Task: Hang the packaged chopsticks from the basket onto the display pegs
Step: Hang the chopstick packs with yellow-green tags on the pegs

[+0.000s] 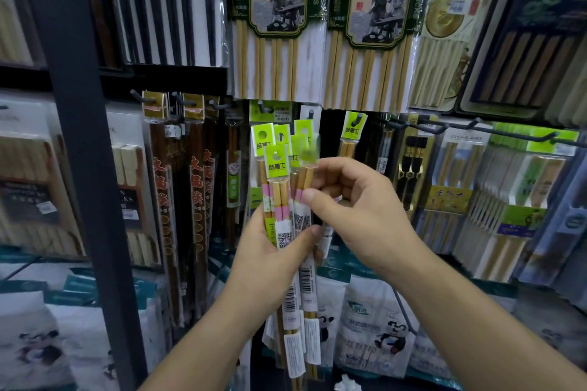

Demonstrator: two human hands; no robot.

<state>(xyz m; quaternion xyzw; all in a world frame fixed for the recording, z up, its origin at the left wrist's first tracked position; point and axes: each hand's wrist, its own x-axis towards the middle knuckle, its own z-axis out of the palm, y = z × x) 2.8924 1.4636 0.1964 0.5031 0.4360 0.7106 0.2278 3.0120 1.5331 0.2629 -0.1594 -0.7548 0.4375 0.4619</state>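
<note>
Chopstick packs (287, 200) before the display pegs (263, 107), one hung pack (352, 136) to their right.

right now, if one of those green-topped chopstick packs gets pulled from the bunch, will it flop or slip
Probably stiff lengthwise: the chopstick packs hold straight wooden sticks. Their glossy clear sleeves look slick, so one may slide loose from the left hand. The thin green header by the right hand likely bends easily.

Tight up front: held packs (279, 190) masking the green-tagged pegs (262, 106), big hanging packs (276, 67) drooping from above, dark post (79, 152) walling off left, bare hook (475, 124) open right
</note>
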